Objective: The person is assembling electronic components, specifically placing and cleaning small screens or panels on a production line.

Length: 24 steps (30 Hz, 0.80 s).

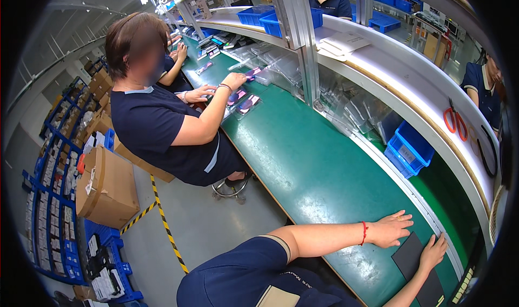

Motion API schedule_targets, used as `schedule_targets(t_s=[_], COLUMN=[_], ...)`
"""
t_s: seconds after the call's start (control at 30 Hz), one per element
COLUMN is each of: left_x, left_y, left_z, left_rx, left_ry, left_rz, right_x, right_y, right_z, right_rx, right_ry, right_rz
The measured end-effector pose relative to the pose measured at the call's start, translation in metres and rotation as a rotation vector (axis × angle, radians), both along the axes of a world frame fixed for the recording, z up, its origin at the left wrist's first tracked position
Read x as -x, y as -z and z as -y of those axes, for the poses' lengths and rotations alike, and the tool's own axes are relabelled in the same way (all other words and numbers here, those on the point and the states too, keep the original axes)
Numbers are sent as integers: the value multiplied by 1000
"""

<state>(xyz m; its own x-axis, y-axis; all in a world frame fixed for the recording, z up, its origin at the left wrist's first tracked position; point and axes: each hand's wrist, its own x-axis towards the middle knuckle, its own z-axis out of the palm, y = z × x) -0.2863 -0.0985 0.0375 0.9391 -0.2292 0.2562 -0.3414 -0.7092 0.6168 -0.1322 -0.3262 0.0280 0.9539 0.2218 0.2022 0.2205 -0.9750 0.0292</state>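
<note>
My left hand (390, 229) lies flat on the green tabletop (303, 166), fingers spread and holding nothing. A red cord bracelet (364, 233) is around that wrist. Just beside its fingertips is a flat black rectangular piece (409, 255), like a sheet or a thin case; its exact kind I cannot tell. My right hand (433, 252) rests at the far edge of the black piece, with its fingers stretched out toward the metal rail (419, 199). Part of the black piece is hidden under my right forearm.
A blue bin (409, 149) sits by the rail under a white shelf (400, 85) bearing orange-handled scissors (455, 124). Clear plastic bags (351, 104) lie behind the posts. To the left, a co-worker (167, 101) handles small purple-and-pink packs (247, 104). Cardboard boxes (108, 185) stand on the floor.
</note>
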Motion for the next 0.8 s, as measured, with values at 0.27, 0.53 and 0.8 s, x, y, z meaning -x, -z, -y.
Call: schedule_targets(t_s=[0.27, 0.53, 0.8], left_x=[1, 1, 2], left_y=[-3, -1, -2], left_z=[-4, 0, 0], left_rx=[-13, -3, 24], left_ry=[3, 2, 11], left_rz=[-16, 4, -22], right_x=[-1, -1, 0], right_y=[1, 3, 4], right_z=[-2, 1, 2], right_rx=[6, 7, 29], right_ry=[-7, -16, -2], right_rz=[9, 24, 9])
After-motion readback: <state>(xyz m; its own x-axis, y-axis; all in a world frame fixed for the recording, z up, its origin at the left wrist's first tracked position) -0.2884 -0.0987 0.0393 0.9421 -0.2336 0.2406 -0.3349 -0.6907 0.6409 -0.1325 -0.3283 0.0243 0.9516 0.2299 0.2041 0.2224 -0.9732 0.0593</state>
